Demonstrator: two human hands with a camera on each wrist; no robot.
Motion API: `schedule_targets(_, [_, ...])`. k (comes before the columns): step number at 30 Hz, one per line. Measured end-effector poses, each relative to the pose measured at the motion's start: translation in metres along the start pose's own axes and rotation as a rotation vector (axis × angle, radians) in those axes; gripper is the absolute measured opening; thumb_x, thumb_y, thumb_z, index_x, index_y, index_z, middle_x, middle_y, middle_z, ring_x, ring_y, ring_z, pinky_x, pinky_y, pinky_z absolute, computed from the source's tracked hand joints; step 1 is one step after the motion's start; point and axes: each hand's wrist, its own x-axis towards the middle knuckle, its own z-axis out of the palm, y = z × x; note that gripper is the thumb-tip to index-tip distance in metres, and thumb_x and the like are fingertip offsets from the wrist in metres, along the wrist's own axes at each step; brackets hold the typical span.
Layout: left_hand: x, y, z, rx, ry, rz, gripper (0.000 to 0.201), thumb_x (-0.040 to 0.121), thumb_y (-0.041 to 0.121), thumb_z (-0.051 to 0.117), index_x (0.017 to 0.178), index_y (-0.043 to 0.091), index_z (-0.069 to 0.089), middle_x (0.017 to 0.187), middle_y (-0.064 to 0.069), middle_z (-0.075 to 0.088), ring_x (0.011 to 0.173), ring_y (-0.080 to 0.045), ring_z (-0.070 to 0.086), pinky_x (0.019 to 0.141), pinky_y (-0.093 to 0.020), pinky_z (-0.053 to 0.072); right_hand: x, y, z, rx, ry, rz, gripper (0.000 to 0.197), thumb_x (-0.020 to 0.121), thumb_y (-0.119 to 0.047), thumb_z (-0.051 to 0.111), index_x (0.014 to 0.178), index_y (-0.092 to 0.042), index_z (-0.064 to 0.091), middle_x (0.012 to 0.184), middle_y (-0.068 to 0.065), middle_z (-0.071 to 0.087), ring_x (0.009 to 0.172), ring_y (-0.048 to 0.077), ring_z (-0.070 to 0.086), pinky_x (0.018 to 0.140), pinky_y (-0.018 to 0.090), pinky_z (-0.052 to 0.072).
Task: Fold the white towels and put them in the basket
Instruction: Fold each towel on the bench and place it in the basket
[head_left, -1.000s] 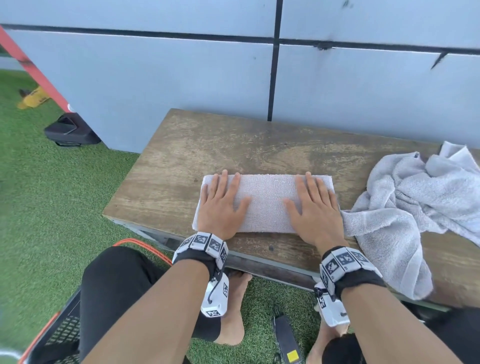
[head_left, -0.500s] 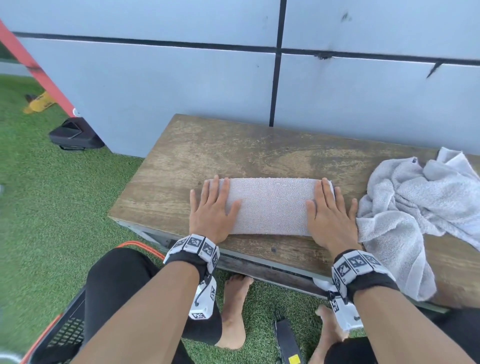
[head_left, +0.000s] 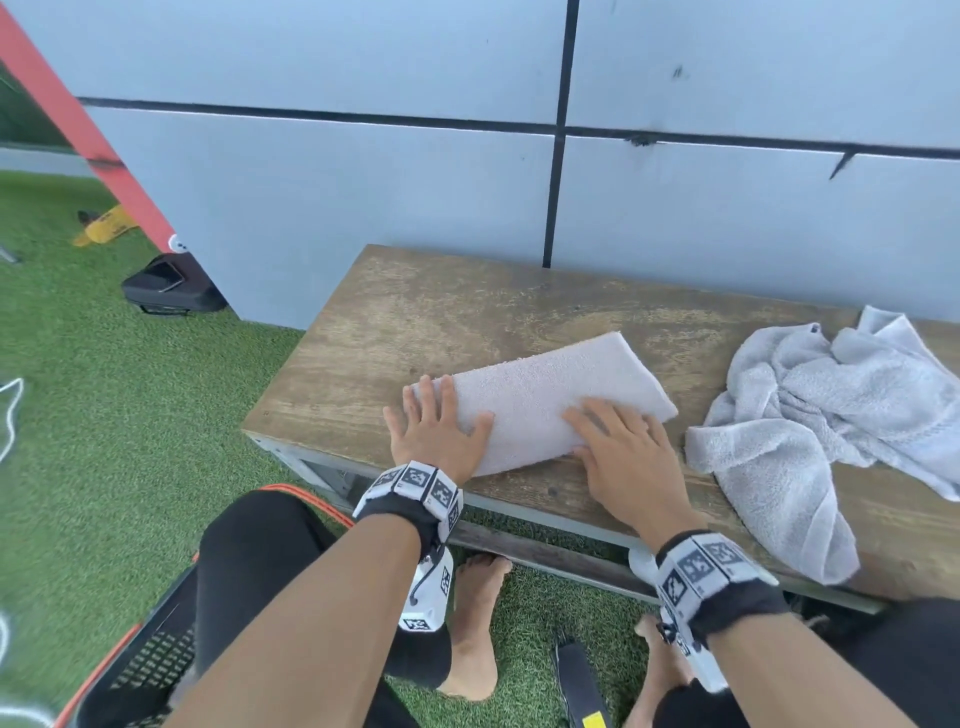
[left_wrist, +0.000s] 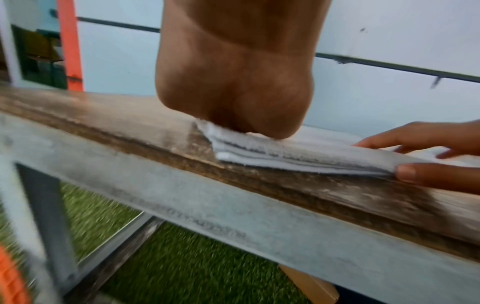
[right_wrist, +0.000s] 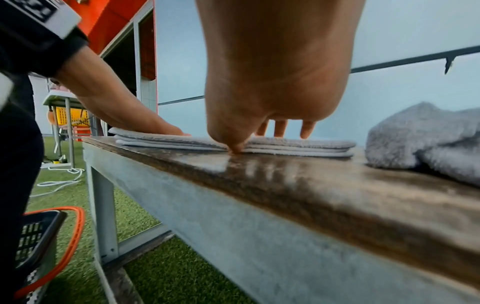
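Folded towel lies flat on the worktop, angled, under both grips. Left hand presses its near-left end with straight fingers; right hand lies on top, thumb against the near edge, holding nothing. Crumpled towel sits just right of the right grip.

The basket is cut off at the frame's bottom-left, its inside hidden.

your left hand and right hand lie flat on the folded towel, which sits angled near the front edge of the bench. bare wood lies open behind and to its left. the loose towel heap crowds your right side, just beside the right hand. the basket stands low at your left, beside your knee.
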Motion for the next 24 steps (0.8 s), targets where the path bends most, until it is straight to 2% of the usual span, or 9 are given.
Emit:
schedule_targets(3, [-0.019,0.013,-0.014,0.181,0.053,-0.039,0.089,0.095,0.07,0.016,0.155,0.004,0.021,0.159,-0.022,0.026,0.144,-0.038,0.029,0.117,-0.052,0.018,0.004,0.004,-0.01,-0.023,-0.027,0.154,0.069,0.089,-0.018,0.057,0.151,-0.021,0.027,0.157,0.008,0.025,0.145,0.031,0.025,0.116,0.051,0.027])
schedule_targets(6, [-0.038,0.025,-0.03,0.32,0.038,0.019,0.073,0.098,0.063,0.026,0.118,0.005,0.064,0.133,-0.02,0.058,0.12,-0.033,0.053,0.109,-0.048,0.029,-0.001,0.0,-0.016,0.088,-0.027,0.146,0.07,0.086,-0.008,0.055,0.149,-0.019,0.027,0.148,0.015,0.027,0.134,0.034,0.033,0.105,0.045,0.043])
schedule_targets(8, [-0.045,0.027,-0.036,0.205,0.057,0.065,0.049,0.098,0.05,0.037,0.08,0.011,0.061,0.106,-0.012,0.069,0.092,-0.027,0.059,0.1,-0.045,0.04,-0.01,0.0,-0.012,0.126,-0.059,0.072,0.065,0.085,-0.005,0.052,0.144,-0.021,0.031,0.144,0.011,0.029,0.125,0.032,0.041,0.095,0.042,0.05])
schedule_targets(10, [-0.047,0.023,-0.037,-0.01,0.071,0.101,0.033,0.094,0.038,0.044,0.072,0.013,0.049,0.083,-0.005,0.063,0.073,-0.025,0.055,0.078,-0.038,0.049,-0.019,0.003,-0.004,0.201,-0.07,0.079,0.064,0.088,-0.003,0.049,0.147,-0.02,0.029,0.15,0.01,0.023,0.13,0.034,0.039,0.099,0.044,0.046])
schedule_targets(13, [-0.044,0.008,-0.027,-0.17,-0.031,0.244,0.01,0.094,0.025,0.044,0.089,0.016,0.046,0.084,-0.002,0.057,0.069,-0.021,0.052,0.064,-0.034,0.045,-0.027,0.007,0.008,0.306,-0.046,0.14,0.071,0.095,-0.003,0.044,0.155,-0.027,0.016,0.162,0.008,-0.004,0.147,0.035,0.022,0.11,0.049,0.04])
schedule_targets(15, [-0.043,-0.007,-0.02,-0.214,-0.099,0.355,0.007,0.096,0.02,0.045,0.102,0.02,0.044,0.083,-0.003,0.058,0.068,-0.02,0.053,0.058,-0.031,0.041,-0.029,0.011,0.014,0.342,-0.02,0.144,0.075,0.095,-0.001,0.045,0.155,-0.034,0.016,0.162,0.008,-0.014,0.149,0.032,0.023,0.11,0.049,0.042])
schedule_targets(19, [-0.043,-0.031,-0.017,-0.308,-0.234,0.472,0.059,0.089,-0.003,0.052,0.13,0.037,0.037,0.095,-0.006,0.059,0.07,-0.018,0.057,0.058,-0.03,0.047,-0.031,0.014,0.015,0.344,-0.094,0.134,0.081,0.09,0.001,0.051,0.153,-0.04,0.022,0.162,0.007,-0.01,0.145,0.039,0.028,0.104,0.051,0.046])
schedule_targets(21, [-0.046,-0.034,-0.017,-0.209,-0.264,0.505,0.094,0.083,-0.012,0.054,0.141,0.055,0.023,0.123,-0.005,0.051,0.094,-0.019,0.061,0.07,-0.031,0.054,-0.034,0.01,0.013,0.328,-0.156,0.154,0.086,0.088,0.003,0.051,0.154,-0.042,0.018,0.163,0.007,-0.013,0.145,0.039,0.027,0.101,0.048,0.047])
schedule_targets(24, [-0.05,-0.031,-0.01,-0.031,-0.199,0.513,0.112,0.081,-0.015,0.054,0.145,0.065,0.007,0.149,-0.011,0.029,0.121,-0.028,0.052,0.075,-0.028,0.049,-0.04,0.002,0.012,0.308,-0.207,0.187,0.096,0.087,0.004,0.051,0.155,-0.044,0.006,0.163,0.007,-0.02,0.149,0.038,0.014,0.107,0.045,0.043])
